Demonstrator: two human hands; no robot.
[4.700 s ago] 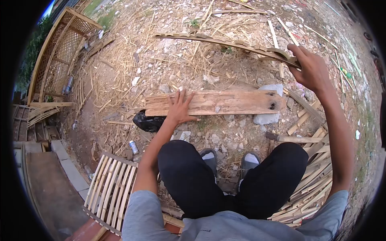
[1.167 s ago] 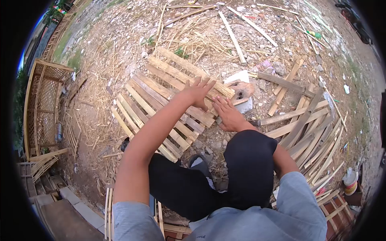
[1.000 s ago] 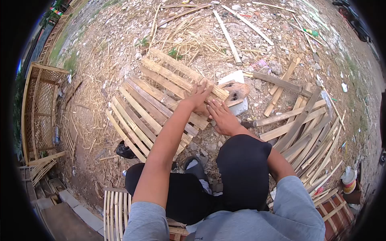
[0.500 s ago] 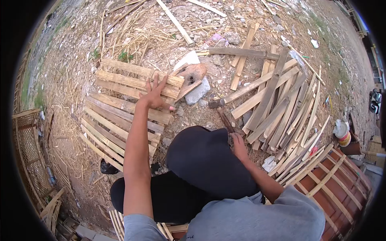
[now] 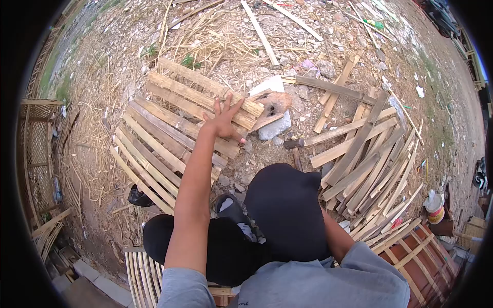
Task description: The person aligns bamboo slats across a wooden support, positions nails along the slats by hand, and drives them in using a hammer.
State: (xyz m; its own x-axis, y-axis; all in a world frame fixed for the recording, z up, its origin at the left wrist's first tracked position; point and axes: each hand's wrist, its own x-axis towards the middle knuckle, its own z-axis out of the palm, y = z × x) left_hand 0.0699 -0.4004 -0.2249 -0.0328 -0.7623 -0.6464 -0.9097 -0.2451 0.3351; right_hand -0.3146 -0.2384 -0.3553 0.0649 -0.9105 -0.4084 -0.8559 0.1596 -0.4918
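Observation:
My left hand (image 5: 224, 120) lies palm down with its fingers spread, pressing on the right end of a panel of wooden slats (image 5: 190, 102). The slats run side by side in a fan, and their right ends near my hand rest by a worn wooden block (image 5: 276, 107) on a pale stone (image 5: 275, 128). My right hand is hidden behind my raised knee; only the forearm (image 5: 336, 233) shows. Just beyond that knee is a hammer (image 5: 294, 143), its handle running down out of sight behind the knee. Whether my right hand holds it cannot be seen.
A heap of loose wooden slats (image 5: 367, 154) lies to the right. Long strips (image 5: 261, 33) are scattered on the stony, straw-covered ground ahead. A lattice panel (image 5: 411, 256) stands low right, near a white container (image 5: 435, 205). A woven frame (image 5: 38, 154) is at the left.
The view has shifted, so the slats and hammer appear farther right. My right hand, earlier visible at the hammer handle, is now behind my knee. The left hand stays on the slats.

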